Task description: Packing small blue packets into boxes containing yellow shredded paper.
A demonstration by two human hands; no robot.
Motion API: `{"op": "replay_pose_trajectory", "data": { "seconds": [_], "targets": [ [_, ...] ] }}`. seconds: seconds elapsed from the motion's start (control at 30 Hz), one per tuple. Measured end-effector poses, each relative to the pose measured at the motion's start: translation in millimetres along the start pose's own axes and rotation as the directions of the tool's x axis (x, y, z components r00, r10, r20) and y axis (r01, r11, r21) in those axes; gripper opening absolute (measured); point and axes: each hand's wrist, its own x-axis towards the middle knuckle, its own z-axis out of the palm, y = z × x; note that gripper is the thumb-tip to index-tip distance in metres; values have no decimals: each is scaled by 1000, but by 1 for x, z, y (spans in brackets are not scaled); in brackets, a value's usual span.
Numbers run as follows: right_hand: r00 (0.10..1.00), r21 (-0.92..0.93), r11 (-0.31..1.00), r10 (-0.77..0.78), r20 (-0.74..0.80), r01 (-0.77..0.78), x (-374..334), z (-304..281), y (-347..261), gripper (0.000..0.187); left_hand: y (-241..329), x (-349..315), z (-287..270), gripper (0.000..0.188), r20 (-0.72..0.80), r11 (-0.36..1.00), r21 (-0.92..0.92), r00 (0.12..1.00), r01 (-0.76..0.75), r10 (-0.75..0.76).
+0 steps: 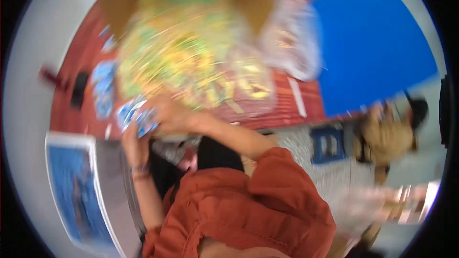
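Observation:
A shiny bundle of blue and white packets (pixel 130 114) is held over the table's near edge, left of centre. My left hand (pixel 135 145) grips it from below, fingers and thumb around its lower edge. From the right, my right hand (pixel 168 114) closes against the same bundle, though its fingertips are partly hidden and smeared by motion. Just beyond my hands, a large clear bag (pixel 179 62) spills many small yellow and green pieces, too blurred to name. More blue and white packets (pixel 103 88) lie in a row to the left.
An open cardboard box (pixel 122 7) stands behind the pile on the red table (pixel 306 88). Right of it are a translucent plastic bag (pixel 301 38), a white strip (pixel 297 97) and a big blue board (pixel 373 43). A black object (pixel 79 90) lies far left. Another person (pixel 387 134) sits at right beside a blue stool (pixel 328 144).

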Motion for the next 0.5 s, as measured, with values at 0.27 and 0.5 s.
{"op": "replay_pose_trajectory", "data": {
  "seconds": [0.27, 0.5],
  "targets": [
    [983, -186, 969, 143, -114, -163, -59, -61, -38, 16, -54, 20, 26, 22, 227, 999, -3, 973, 45, -43],
    [14, -219, 919, -227, -974, -329, -81, -316, -157, 52, -21, 9, 27, 19, 136, 995, -73, 989, 71, -61]
  ]
}}
